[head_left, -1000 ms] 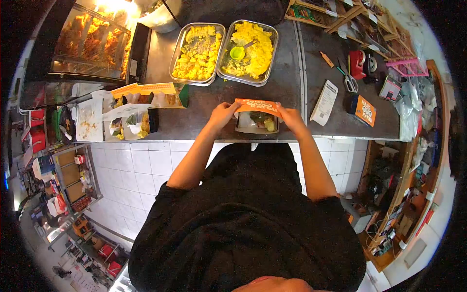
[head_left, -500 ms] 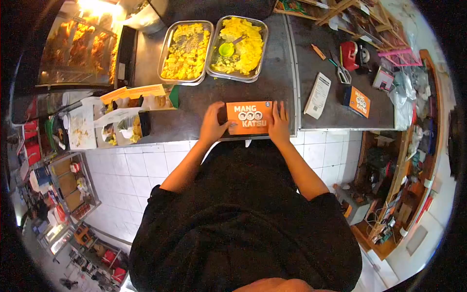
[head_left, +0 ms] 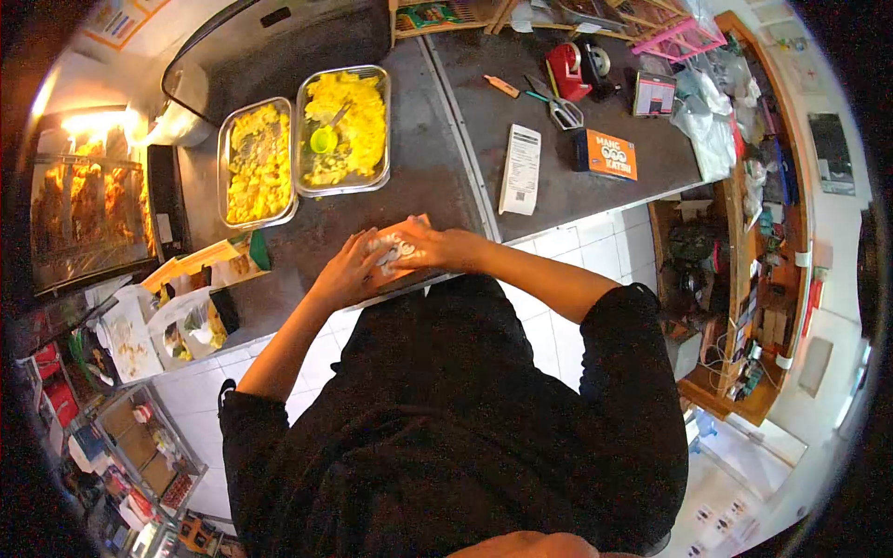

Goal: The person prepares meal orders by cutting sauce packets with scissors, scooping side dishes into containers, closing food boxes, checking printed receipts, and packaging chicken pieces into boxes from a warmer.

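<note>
An orange cardboard food box [head_left: 395,254] with white print sits at the counter's front edge, turned at a slant. My left hand [head_left: 349,272] covers its left end, fingers reaching over the top. From the right, my right hand [head_left: 442,249] lies across the top and right side, with its fingertips close to the left ones. Both hands grip the box between them, hiding most of its print. Beyond it are two metal trays of yellow food, the left tray [head_left: 223,186] and the right tray [head_left: 385,139]; a light green scoop [head_left: 323,139] lies in the right one.
On the right counter are another orange box [head_left: 609,155], a printed receipt [head_left: 521,169], scissors [head_left: 563,112], an orange marker [head_left: 502,86] and a red tape dispenser [head_left: 566,73]. Open filled boxes [head_left: 209,265] stand left, near a lit glass food case [head_left: 88,205].
My view has swung right, so the counter appears turned. Both hands have moved from the box's sides inward over its top, and the box now lies at a slant.
</note>
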Tool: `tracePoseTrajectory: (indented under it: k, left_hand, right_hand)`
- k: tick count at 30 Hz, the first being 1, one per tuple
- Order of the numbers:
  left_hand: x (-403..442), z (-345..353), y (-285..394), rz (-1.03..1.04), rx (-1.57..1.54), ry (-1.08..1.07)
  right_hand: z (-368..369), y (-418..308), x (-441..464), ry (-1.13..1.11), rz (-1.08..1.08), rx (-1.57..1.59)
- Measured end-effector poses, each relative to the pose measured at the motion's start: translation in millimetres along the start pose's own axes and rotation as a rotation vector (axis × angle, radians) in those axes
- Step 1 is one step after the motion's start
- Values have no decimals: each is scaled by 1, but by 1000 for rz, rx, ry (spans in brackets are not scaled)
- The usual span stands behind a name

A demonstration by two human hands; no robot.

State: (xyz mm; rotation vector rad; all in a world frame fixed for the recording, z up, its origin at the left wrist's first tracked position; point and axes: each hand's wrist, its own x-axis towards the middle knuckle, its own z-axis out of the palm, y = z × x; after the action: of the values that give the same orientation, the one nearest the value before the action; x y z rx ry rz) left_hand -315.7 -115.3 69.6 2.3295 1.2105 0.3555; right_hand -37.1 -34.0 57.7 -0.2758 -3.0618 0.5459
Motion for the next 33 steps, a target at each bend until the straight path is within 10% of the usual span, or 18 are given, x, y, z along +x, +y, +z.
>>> tracePoseTrajectory:
  k: [12,15,16,19,22,23,25,33]
  left_hand:
    - [67,66,83,-375,396,152]
    - [114,77,102,-568,237,324]
    - [130,80,107,-577,243,325]
    - [176,85,125,-793,136,449]
    - [219,95,141,-830,77,651]
    - [236,90,150,-806,82,655]
    - [276,79,163,-699,97,628]
    - [495,52,224,-99,-41,243]
  right_hand:
    - [20,74,-63,165,-22,-8]
    - [-90,156,-131,196,505,235]
    - [-104,173,-178,688,795,446]
    - [-128,312,-276,1146,1160,-159]
    - [-119,447,-373,1055,1400,171]
    - [-131,457,-371,1058,1385,172]
    - [-160,473,-363,780,1623,1172]
    - [-119,475,-429,890,1239,1372]
